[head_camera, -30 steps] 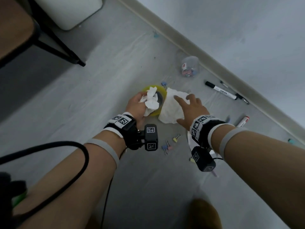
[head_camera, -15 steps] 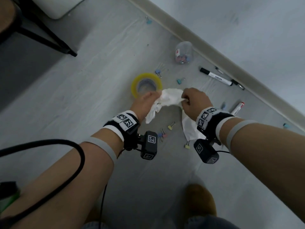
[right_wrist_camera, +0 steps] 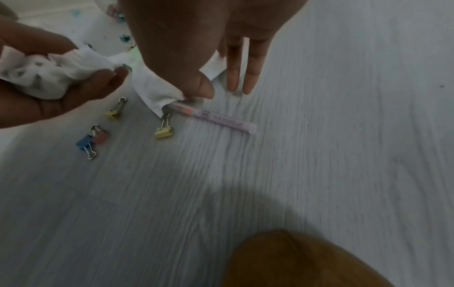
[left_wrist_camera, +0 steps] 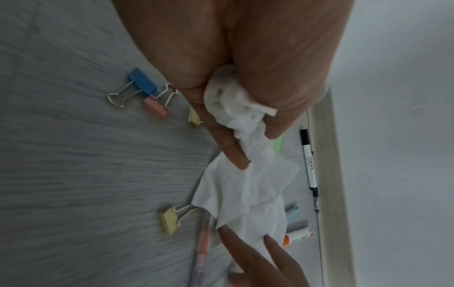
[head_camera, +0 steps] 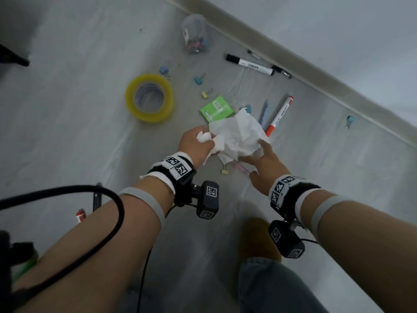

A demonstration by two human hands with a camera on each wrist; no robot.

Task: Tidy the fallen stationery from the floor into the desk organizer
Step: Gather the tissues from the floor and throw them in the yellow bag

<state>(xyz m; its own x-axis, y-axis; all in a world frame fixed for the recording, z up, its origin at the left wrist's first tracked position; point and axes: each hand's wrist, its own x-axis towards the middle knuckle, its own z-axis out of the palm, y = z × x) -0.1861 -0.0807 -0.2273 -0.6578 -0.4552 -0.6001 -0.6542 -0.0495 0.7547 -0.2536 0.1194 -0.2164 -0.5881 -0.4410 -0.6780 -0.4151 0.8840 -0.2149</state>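
My left hand (head_camera: 195,144) grips one bunched end of a white tissue (head_camera: 239,134), fingers curled round it (left_wrist_camera: 236,108). My right hand (head_camera: 255,152) pinches the tissue's other end between thumb and straight fingers (right_wrist_camera: 233,77), just above the floor. Under the tissue lie a pink pen (right_wrist_camera: 221,121) and a yellow binder clip (right_wrist_camera: 164,133). Blue and pink clips (right_wrist_camera: 92,139) lie nearer me. Beyond the tissue are a green sticky-note pad (head_camera: 216,108), a yellow tape roll (head_camera: 149,98), a red-capped marker (head_camera: 279,115), a blue pen (head_camera: 264,112) and a black-capped marker (head_camera: 250,64). No desk organizer is in view.
A clear jar of clips (head_camera: 196,35) lies tipped near the baseboard (head_camera: 316,80), which runs diagonally at the right. Loose clips (head_camera: 199,79) dot the grey floor. A black cable (head_camera: 67,193) loops over my left forearm. My brown shoe (head_camera: 261,240) is below my hands.
Both hands drew the tissue off the tape roll and toward me, uncovering the green pad and the pens. My right hand went from flat on it to gripping it, and its fingers have now straightened.
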